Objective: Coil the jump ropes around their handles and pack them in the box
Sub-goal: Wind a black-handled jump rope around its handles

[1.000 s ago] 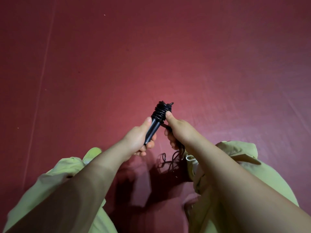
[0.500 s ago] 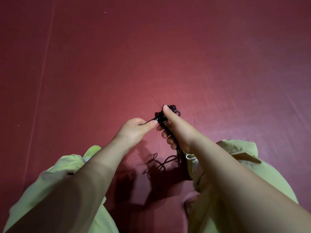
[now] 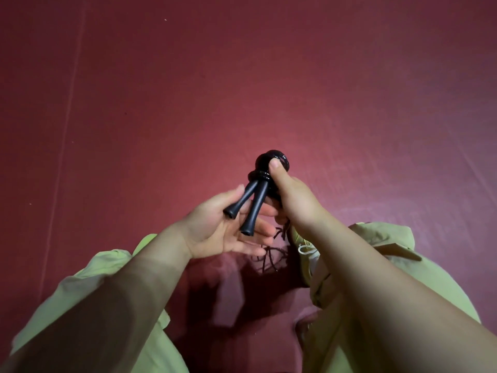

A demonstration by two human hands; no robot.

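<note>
One view only, from the head camera, looking down on a dark red floor (image 3: 242, 76) that fills nearly the whole picture; a faint straight seam runs up it on the left, and a few pale specks lie scattered. Open floor stretches far, left and right of the hands. Near the bottom, yellow-green trouser legs (image 3: 88, 313) are cut off by the frame edges. The right hand (image 3: 293, 200) grips the jump rope (image 3: 271, 164) at its coiled end, thumb pressed on the black windings, held up above the floor at centre. Two black handles (image 3: 255, 203) splay down and left from the coil, their flared ends over the palm of the left hand (image 3: 231, 227), which lies flat with fingers straight, holding nothing; whether the handles touch it is unclear. Loose cord (image 3: 270, 255) dangles in loops below the hands, partly hidden behind the right wrist and lost in shadow
</note>
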